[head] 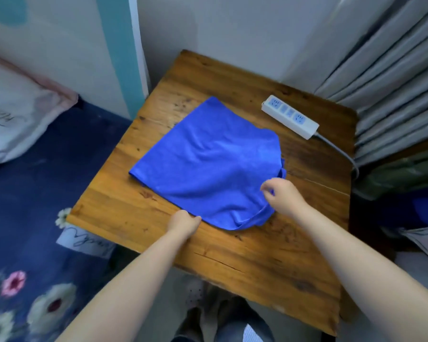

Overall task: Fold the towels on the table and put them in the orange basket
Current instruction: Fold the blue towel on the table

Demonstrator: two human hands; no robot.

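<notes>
A blue towel [208,166] lies spread and slightly rumpled on the wooden table [245,255], with a second layer showing along its right and near edges. My left hand [183,222] grips the towel's near edge with curled fingers. At the right near corner, my right hand [279,193] pinches the cloth between thumb and fingers. No orange basket is in view.
A white power strip [290,116] with its cable lies at the table's back right. Grey curtains [393,70] hang to the right, above a pile of dark cloth [403,183]. A bed with floral bedding [35,218] and a pillow [13,114] stands left.
</notes>
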